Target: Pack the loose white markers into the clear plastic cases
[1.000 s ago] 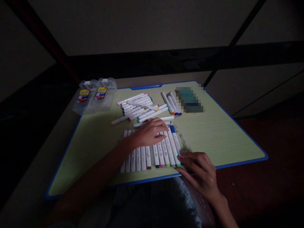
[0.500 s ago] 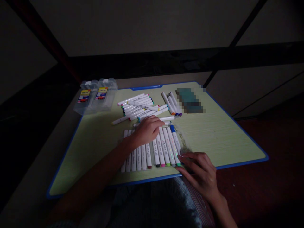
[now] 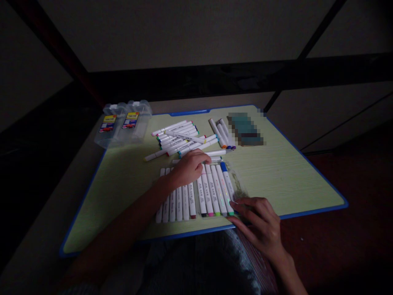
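Observation:
A row of white markers (image 3: 211, 192) with coloured ends lies side by side in a clear plastic tray (image 3: 238, 182) near the front of a pale green lap table (image 3: 285, 172). My left hand (image 3: 188, 168) rests on the far ends of the row, fingers curled over them. My right hand (image 3: 260, 225) lies at the tray's near right corner, fingers spread and touching its edge. A loose pile of white markers (image 3: 181, 141) lies farther back, with three more markers (image 3: 221, 133) to its right.
Two clear plastic marker cases (image 3: 123, 123) with yellow labels stand at the table's far left corner. A blurred teal object (image 3: 245, 129) lies at the far right. The table has a blue rim (image 3: 316, 209); dark surroundings lie beyond it.
My left hand has drawn back slightly to the left along the row, and its fingers have curled in. My right hand has hardly moved.

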Motion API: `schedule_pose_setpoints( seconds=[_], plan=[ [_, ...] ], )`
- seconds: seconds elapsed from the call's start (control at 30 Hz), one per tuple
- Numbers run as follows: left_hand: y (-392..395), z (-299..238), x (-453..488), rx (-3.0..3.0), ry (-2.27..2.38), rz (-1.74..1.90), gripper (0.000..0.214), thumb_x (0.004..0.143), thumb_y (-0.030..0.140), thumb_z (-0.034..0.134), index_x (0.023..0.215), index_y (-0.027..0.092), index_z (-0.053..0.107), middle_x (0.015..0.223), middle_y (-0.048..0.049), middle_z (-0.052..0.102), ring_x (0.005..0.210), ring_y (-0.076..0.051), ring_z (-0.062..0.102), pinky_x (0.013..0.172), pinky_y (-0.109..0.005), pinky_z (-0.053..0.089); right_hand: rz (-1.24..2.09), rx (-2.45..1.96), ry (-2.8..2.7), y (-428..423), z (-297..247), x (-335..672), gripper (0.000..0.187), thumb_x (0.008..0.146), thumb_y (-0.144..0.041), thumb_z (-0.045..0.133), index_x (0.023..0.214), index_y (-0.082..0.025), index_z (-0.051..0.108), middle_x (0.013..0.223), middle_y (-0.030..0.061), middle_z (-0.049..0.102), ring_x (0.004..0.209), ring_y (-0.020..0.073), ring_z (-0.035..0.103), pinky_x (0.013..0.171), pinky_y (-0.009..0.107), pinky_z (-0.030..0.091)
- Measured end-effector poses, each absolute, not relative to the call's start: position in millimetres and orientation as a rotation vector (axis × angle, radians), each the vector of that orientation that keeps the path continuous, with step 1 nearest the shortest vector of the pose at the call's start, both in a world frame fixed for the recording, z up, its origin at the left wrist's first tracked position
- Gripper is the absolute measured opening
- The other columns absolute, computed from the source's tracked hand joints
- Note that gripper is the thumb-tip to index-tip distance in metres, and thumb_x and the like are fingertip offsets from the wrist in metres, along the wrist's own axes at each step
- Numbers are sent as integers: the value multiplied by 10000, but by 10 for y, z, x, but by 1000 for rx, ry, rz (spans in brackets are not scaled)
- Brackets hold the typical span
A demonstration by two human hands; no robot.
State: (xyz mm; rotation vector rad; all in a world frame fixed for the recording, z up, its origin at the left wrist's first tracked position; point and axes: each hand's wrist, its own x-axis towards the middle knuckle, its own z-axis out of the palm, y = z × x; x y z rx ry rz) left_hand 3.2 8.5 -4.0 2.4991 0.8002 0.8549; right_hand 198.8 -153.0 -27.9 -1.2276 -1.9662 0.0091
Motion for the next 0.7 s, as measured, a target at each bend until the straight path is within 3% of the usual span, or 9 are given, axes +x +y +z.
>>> schedule_pose_setpoints(
  seconds=[0.4, 0.7],
  plan=[
    [44, 7, 55, 2535, 913, 852, 346, 616, -48, 370, 757, 165, 603, 793, -20, 653, 782, -142, 583, 782, -303, 462, -14, -1228, -1970, -1526, -287, 1997, 359, 727, -193, 677, 1078, -243, 620, 880, 38, 634, 820, 181, 563, 648, 322, 477],
    [48, -8, 55, 2384, 1043, 893, 344, 629, -55, 378, 778, 151, 610, 731, -14, 668, 683, -117, 597, 690, -265, 482, 13, -1265, -1945, -1538, -312, 1989, 389, 739, -196, 662, 1113, -286, 604, 885, 26, 640, 824, 186, 569, 659, 332, 477]
  ],
)
